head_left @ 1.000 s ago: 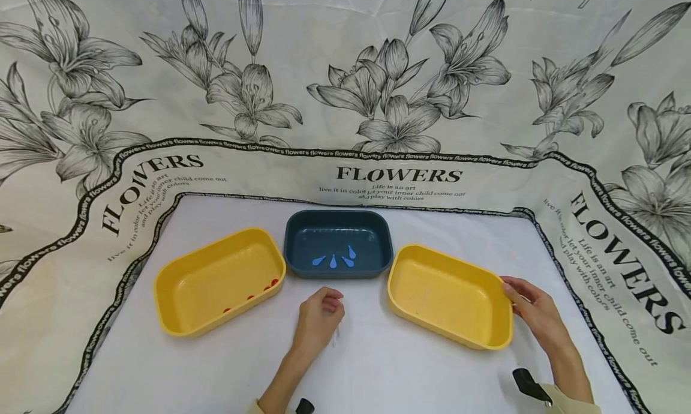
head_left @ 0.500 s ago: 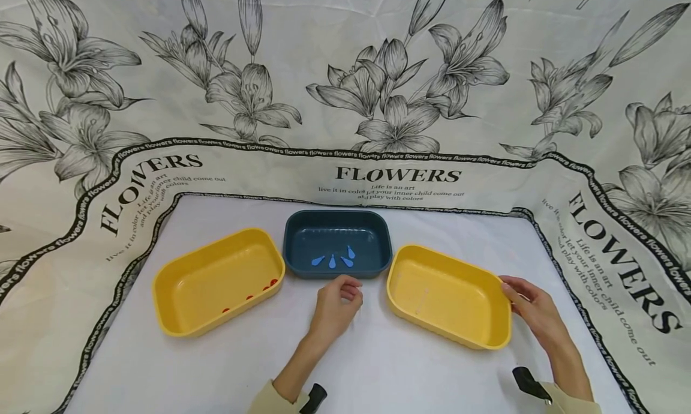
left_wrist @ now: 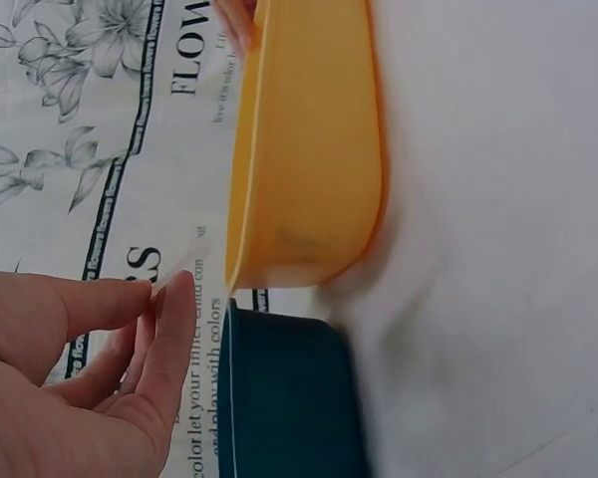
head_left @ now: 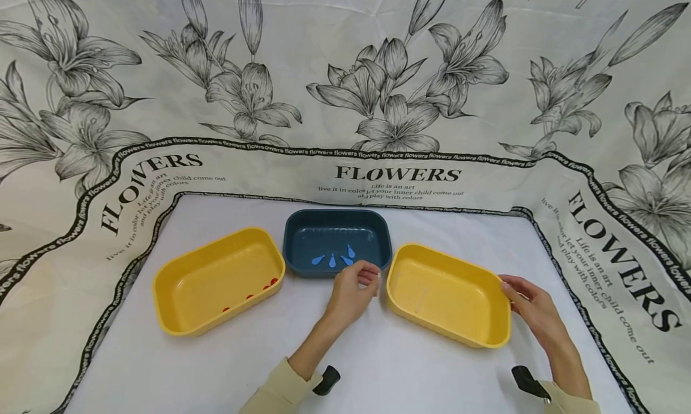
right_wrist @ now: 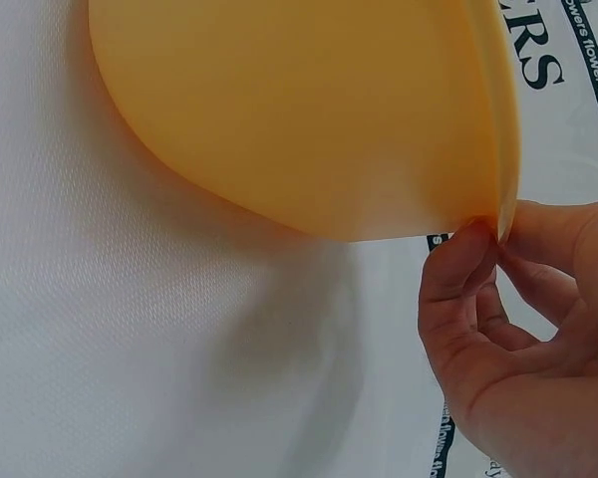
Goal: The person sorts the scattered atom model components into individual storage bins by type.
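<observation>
My left hand (head_left: 353, 291) pinches a small, thin, see-through piece (left_wrist: 169, 281) between thumb and fingertips; its kind cannot be told. That hand is near the front right corner of the dark blue tray (head_left: 337, 222), just left of the right yellow tray (head_left: 459, 333). Thin clear pieces (head_left: 423, 300) lie in the right yellow tray. With thumb and fingers, my right hand (head_left: 537, 306) grips this tray's right end at the rim, as the right wrist view also shows. Several blue drop-shaped pieces (head_left: 332, 261) lie in the dark blue tray, one partly covered by the left hand.
On the left stands another yellow tray (head_left: 205, 282) with several small red pieces (head_left: 273, 281) along its near side. A white cloth (head_left: 421, 378) covers the table. Behind it rises a flower-printed cloth (head_left: 399, 126).
From in front of the dark blue tray, my left hand has moved right and forward toward the right yellow tray. My right hand keeps its grip on the rim.
</observation>
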### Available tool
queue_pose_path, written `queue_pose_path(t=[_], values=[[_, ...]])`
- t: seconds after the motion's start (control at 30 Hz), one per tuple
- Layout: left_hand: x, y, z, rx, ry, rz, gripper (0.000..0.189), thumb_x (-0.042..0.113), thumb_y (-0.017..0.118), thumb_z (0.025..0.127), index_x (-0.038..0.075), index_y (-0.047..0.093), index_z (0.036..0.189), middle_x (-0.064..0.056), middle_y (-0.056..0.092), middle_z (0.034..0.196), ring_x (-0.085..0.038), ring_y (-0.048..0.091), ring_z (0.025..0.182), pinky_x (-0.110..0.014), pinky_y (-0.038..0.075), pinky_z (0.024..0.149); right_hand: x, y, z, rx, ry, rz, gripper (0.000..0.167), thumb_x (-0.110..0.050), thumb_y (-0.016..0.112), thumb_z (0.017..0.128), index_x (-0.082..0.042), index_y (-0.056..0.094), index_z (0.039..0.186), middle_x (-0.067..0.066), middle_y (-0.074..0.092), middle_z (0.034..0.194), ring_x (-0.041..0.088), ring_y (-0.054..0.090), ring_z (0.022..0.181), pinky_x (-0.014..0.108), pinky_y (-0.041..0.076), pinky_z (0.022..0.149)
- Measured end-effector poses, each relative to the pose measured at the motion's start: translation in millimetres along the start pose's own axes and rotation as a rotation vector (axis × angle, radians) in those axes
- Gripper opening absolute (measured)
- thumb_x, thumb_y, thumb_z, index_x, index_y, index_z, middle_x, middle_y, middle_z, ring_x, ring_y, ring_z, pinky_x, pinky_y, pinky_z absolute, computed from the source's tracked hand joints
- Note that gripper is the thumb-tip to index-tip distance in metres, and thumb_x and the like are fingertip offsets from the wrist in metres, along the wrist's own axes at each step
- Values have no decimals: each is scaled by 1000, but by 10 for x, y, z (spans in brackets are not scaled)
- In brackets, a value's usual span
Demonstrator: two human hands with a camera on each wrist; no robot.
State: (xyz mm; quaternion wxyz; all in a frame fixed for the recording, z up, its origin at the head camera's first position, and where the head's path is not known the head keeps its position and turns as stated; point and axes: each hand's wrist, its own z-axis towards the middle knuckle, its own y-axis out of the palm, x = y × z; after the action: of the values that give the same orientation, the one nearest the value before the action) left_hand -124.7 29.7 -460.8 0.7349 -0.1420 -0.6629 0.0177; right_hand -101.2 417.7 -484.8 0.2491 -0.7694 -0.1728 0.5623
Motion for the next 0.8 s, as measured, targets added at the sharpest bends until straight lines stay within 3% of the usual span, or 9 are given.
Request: queue_pose_path(t=[0.23,0.53,0.8], values=[[33,95,95,-23,6,-40,12,-2,71,93,-1,71,105,-6,69,92,-13,63,82,-19,55,74,14,17,3,9,-5,1,68,-48,49,107,3,41,152,27,46,147,-4,54,94,7,49,79],[88,231,238,-71,-30,-174,14,-2,72,93,-6,70,107,-9,67,89,-16,70,74,-22,60,67,10,27,-2,17,-3,2,68,-47,49,107,3,41,151,27,47,146,-5,54,93,7,49,78],[162,373,336,-111,-29,-171,12,-2,72,94,-5,70,105,-6,67,87,-12,70,70,-21,60,65,0,14,-5,11,-1,-1,69,-48,49,107,4,40,152,27,45,147,-4,54,95,6,49,79]])
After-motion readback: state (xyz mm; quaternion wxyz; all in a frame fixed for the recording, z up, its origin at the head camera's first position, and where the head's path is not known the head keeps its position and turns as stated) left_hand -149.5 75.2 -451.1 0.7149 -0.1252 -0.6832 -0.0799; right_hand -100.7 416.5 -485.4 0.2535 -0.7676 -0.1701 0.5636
